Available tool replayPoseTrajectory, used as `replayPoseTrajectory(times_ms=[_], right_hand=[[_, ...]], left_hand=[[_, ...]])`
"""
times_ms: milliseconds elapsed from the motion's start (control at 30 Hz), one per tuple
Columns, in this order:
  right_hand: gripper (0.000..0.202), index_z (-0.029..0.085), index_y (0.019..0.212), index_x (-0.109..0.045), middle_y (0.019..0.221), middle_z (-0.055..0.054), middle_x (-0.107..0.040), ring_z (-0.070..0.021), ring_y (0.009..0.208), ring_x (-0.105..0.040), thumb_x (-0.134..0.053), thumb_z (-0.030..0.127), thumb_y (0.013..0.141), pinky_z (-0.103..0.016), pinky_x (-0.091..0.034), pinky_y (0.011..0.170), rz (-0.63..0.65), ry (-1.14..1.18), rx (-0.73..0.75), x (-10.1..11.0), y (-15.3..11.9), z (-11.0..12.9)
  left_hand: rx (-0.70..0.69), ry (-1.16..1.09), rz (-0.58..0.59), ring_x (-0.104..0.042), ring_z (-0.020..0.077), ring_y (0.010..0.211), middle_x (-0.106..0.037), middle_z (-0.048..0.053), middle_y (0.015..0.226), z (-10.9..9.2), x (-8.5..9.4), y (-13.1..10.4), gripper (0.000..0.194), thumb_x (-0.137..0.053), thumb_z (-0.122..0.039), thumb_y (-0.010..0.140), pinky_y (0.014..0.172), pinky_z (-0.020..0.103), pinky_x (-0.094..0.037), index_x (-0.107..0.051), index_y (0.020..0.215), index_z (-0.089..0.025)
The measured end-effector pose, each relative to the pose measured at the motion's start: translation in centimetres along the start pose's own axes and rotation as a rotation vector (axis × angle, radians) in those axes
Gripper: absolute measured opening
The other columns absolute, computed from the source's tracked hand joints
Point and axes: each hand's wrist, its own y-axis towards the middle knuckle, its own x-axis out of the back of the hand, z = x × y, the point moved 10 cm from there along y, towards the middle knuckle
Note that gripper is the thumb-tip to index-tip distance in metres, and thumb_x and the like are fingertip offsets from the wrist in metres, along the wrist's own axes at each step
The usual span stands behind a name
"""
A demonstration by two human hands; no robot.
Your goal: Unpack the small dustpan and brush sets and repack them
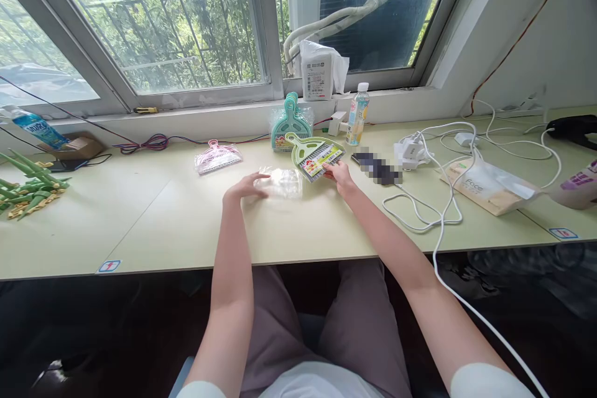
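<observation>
My right hand (339, 176) grips the lower right corner of a green mini dustpan set (318, 158) with a printed label, tilted above the table. My left hand (247, 186) is closed on the left edge of a clear plastic bag (283, 183), which lies flat on the table. The bag's right edge is beside the green set. Behind them, several teal sets (291, 124) in clear wrap stand against the window ledge. A pink set (217, 157) in a clear bag lies to the left on the table (186, 224).
A drink bottle (357, 114) and a phone (377, 168) are right of the sets. White cables (441, 217), a charger (412, 150) and a tissue pack (489, 185) lie farther right. Green plant-like pieces (28, 183) and a blue bottle (40, 128) are far left.
</observation>
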Motion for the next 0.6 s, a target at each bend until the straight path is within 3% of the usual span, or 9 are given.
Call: replayPoseTrajectory(times_ms=[100,200,300,400,600], right_hand=[[0.020,0.019,0.089,-0.055,0.087,-0.003,-0.072,-0.0142,0.071,-0.068,-0.068,0.009,0.077,-0.028,-0.060,0.070,0.002,-0.019,0.000,0.0,0.0,0.0],[0.021,0.019,0.091,-0.055,0.087,-0.003,-0.073,-0.0139,0.071,-0.068,-0.068,0.011,0.077,-0.028,-0.060,0.069,0.039,-0.033,0.013,-0.4,0.0,0.2],[0.021,0.019,0.095,-0.057,0.084,-0.002,-0.072,-0.0121,0.066,-0.066,-0.068,0.014,0.078,-0.024,-0.058,0.064,0.148,-0.028,0.035,-1.7,-0.2,0.6],[0.026,0.018,0.097,-0.060,0.081,-0.003,-0.073,-0.0110,0.060,-0.064,-0.071,0.015,0.074,-0.020,-0.054,0.055,0.309,-0.042,0.037,-3.5,-0.9,0.8],[0.039,0.015,0.102,-0.065,0.085,-0.007,-0.074,-0.0128,0.058,-0.064,-0.078,0.016,0.066,-0.021,-0.053,0.049,0.536,-0.192,-0.029,-5.5,-2.4,0.2]], left_hand=[[0.097,0.234,-0.197,-0.056,0.0334,0.112,-0.068,0.012,0.108,0.5,1.2,0.2,0.019,-0.067,-0.041,0.074,0.104,0.047,-0.031,-0.072,0.081,-0.024],[0.137,0.457,-0.496,-0.056,0.0343,0.107,-0.068,0.015,0.095,-0.6,3.2,-0.5,0.027,-0.053,-0.038,0.085,0.105,0.052,-0.025,-0.070,0.077,-0.018],[0.135,0.583,-0.728,-0.051,0.0352,0.110,-0.065,0.020,0.100,-2.1,4.4,-1.6,0.032,-0.042,-0.029,0.089,0.105,0.053,-0.023,-0.069,0.086,-0.012],[0.164,0.620,-0.757,-0.047,0.0373,0.113,-0.060,0.022,0.106,-2.2,4.3,-1.8,0.030,-0.040,-0.021,0.087,0.099,0.053,-0.028,-0.068,0.091,-0.010],[0.286,0.545,-0.574,-0.051,0.0374,0.111,-0.057,0.022,0.115,0.6,2.9,-0.5,0.024,-0.048,-0.016,0.083,0.093,0.050,-0.036,-0.065,0.100,-0.013]])
